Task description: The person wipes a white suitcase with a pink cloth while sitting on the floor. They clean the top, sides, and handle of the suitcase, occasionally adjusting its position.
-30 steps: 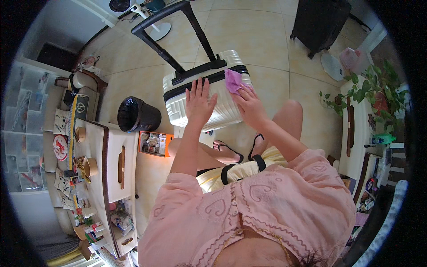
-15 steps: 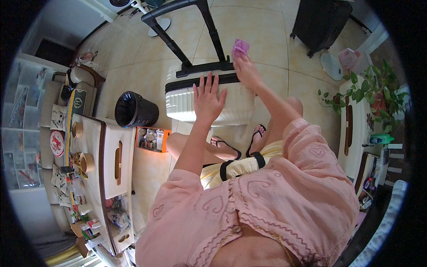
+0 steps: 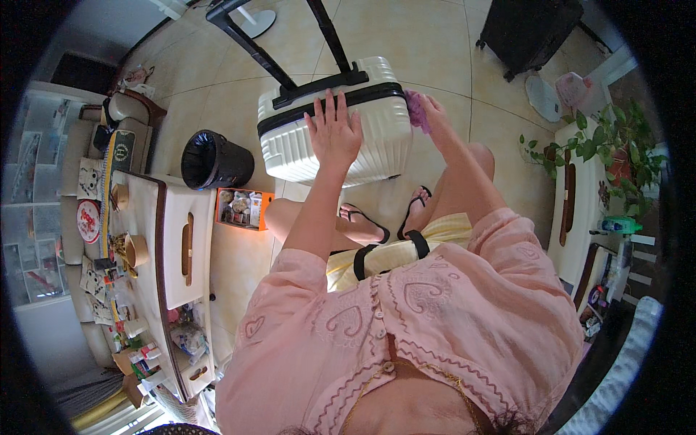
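A ribbed white hard-shell suitcase (image 3: 384, 130) stands ahead, under the left hand (image 3: 333, 132); at its right side, the right hand (image 3: 436, 116) holds a crumpled purple cloth (image 3: 417, 111). To its left, a round black plastic bin (image 3: 235, 165) stands beyond an open rectangular orange box (image 3: 267, 210). Far right is a tall black suitcase (image 3: 528, 36); nearer, a leafy green plant (image 3: 598, 135).

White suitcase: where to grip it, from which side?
Likely the handle, from its outer end, toward the picture's top. It is slim and drawn well out from the white suitcase. The left hand lies flat on the suitcase and the right hand holds the cloth by its right side, leaving the handle's long part clear.
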`<state>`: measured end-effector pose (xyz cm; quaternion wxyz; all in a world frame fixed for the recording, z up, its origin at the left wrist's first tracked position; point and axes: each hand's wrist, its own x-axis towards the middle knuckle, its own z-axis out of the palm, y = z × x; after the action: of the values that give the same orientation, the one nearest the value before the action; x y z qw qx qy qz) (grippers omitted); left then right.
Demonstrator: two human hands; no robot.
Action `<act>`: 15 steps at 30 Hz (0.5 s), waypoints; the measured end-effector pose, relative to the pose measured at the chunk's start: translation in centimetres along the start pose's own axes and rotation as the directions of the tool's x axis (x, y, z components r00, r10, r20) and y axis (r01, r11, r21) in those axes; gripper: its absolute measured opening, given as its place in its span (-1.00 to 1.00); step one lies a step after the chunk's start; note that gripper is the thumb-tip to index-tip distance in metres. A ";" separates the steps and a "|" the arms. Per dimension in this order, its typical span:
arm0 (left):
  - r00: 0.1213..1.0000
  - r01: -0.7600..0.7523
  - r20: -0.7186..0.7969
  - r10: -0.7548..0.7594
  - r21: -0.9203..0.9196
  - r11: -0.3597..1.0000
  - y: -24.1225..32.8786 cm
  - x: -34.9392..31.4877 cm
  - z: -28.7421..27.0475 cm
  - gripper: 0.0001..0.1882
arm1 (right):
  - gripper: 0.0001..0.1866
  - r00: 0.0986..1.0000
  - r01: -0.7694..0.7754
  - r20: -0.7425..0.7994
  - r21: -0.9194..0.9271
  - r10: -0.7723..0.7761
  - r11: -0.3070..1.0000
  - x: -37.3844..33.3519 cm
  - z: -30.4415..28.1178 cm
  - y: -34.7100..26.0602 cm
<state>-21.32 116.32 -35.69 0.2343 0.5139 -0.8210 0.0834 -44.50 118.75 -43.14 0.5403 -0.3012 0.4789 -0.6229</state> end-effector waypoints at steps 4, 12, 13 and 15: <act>0.995 0.051 0.101 0.003 -0.535 0.843 -3.0 0.8 -0.3 -0.41 | -0.60 0.915 0.331 0.015 -0.599 -0.404 0.729 -5.9 7.7 -6.0; 0.966 0.213 0.113 -0.231 0.150 0.965 -9.3 -1.0 -0.6 -0.40 | -0.50 0.806 0.413 0.391 -0.909 -0.445 -0.050 -8.4 15.5 -1.5; 0.961 0.228 0.131 -0.246 0.138 0.964 -9.3 -0.7 -0.7 -0.40 | -0.49 0.794 0.463 0.433 -0.886 -0.425 -0.037 -8.3 16.2 -1.2; 0.946 0.261 0.167 -0.279 0.124 0.957 -9.3 -0.6 -0.7 -0.39 | -0.49 0.724 0.545 0.493 -0.837 -0.482 -0.037 -7.8 16.4 -0.7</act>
<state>-12.72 112.80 -36.35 0.1409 0.6382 -0.7555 0.0442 -28.27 121.73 -35.48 -0.0296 -0.7357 0.5914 -0.3288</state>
